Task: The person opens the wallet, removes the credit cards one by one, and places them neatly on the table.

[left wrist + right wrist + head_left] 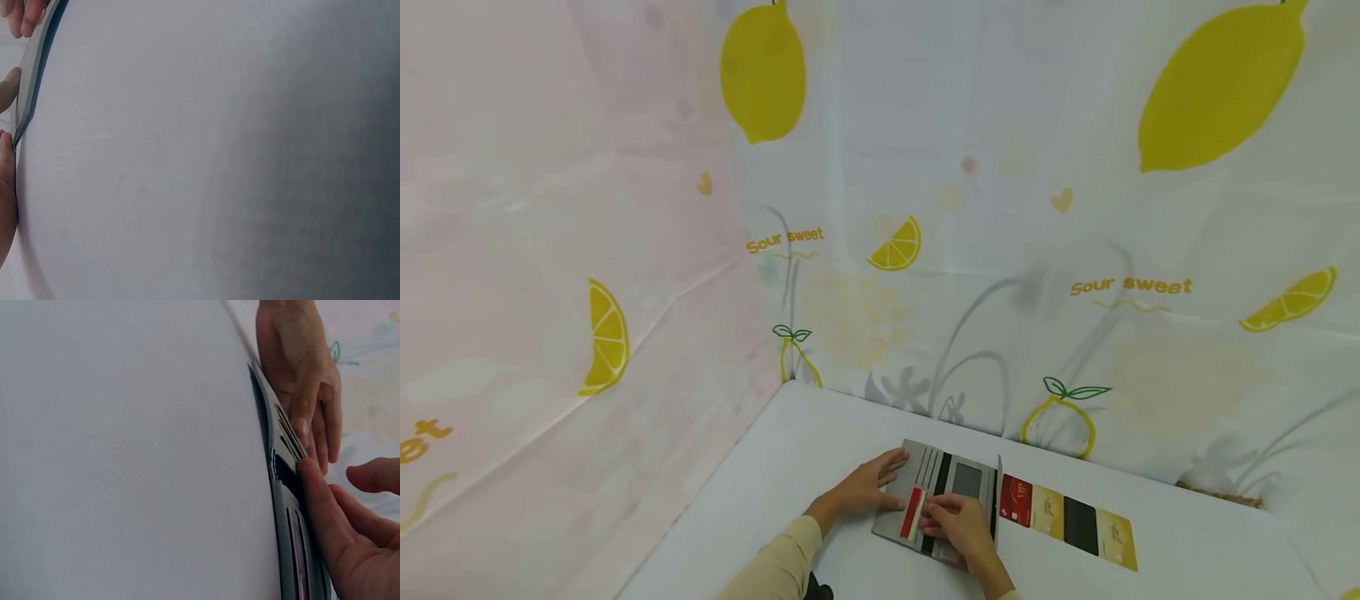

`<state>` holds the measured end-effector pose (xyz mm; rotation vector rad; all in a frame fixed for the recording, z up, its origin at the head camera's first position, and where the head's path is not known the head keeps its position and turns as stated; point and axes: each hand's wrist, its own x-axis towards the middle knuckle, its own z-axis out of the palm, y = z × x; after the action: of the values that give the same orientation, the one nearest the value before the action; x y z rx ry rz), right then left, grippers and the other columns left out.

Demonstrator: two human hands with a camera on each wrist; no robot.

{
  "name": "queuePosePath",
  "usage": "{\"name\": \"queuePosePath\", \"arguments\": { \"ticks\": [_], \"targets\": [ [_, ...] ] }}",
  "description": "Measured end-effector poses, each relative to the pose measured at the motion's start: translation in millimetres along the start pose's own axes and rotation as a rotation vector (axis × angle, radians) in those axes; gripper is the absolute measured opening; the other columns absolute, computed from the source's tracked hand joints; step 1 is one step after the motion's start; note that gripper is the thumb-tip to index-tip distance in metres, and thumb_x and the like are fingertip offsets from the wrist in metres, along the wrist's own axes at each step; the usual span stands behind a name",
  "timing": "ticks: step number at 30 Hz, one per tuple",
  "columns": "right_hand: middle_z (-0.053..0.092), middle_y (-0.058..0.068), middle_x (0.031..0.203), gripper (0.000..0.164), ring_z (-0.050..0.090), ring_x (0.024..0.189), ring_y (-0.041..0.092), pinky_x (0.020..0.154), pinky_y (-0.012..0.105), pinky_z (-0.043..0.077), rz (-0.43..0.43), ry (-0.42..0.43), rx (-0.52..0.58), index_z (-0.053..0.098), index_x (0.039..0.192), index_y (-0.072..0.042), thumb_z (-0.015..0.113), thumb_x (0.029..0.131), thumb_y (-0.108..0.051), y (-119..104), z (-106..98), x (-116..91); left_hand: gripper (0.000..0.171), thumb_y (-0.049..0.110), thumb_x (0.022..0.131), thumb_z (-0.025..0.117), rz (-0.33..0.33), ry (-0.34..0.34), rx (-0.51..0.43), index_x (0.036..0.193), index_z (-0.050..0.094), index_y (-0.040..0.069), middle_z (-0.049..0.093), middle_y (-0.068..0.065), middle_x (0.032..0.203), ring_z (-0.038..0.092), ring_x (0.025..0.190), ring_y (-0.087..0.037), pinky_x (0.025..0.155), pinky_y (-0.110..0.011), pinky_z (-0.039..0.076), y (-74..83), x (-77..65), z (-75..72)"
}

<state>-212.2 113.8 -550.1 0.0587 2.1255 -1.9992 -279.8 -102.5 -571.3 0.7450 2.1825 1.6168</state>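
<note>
A grey wallet [910, 467] lies spread on the white table, its card slots and a clear window facing up. A red card [911, 512] with a pale strip beside it shows in the slots of the left half. My left hand [867, 486] rests at the wallet's left edge, fingers extended and thumb toward the red card. The fingers of my right hand [962, 525] touch the slots just right of that card. In the right wrist view, the right thumb [375, 475] stands apart from the finger on the wallet [269, 419], with nothing visible between them.
Right of the wallet, several cards lie in a row: a red VIP card [1017, 500], a gold card [1047, 512], a black card [1081, 525] and another gold card [1117, 537]. A lemon-printed sheet [955, 333] hangs behind the table [820, 433].
</note>
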Motion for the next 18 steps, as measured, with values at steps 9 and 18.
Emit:
{"name": "queuePosePath", "arguments": {
  "ticks": [9,18],
  "targets": [
    [0.073,0.015,0.087,0.023,0.073,0.076,0.021,0.067,0.03,0.062,0.042,0.021,-0.057,0.066,0.105,0.014,0.061,0.095,-0.006,-3.3,-2.4,4.2,0.092,-0.003,0.081,0.077,0.03,-0.012,0.006,0.153,0.021,0.0,0.031,-0.015,0.156,0.033,0.141,-0.031,0.112,-0.031,0.036,-3.5,2.4,1.4],
    [0.071,0.011,0.079,0.017,0.071,0.065,0.017,0.06,0.028,0.061,0.018,0.053,-0.16,0.068,0.098,0.012,0.065,0.088,-0.002,-5.1,5.7,14.5,0.09,-0.003,0.081,0.077,0.006,0.01,-0.002,0.153,0.023,0.002,0.033,-0.013,0.155,0.035,0.14,-0.027,0.112,-0.031,0.036,-4.3,2.8,1.1]
  ]
}}
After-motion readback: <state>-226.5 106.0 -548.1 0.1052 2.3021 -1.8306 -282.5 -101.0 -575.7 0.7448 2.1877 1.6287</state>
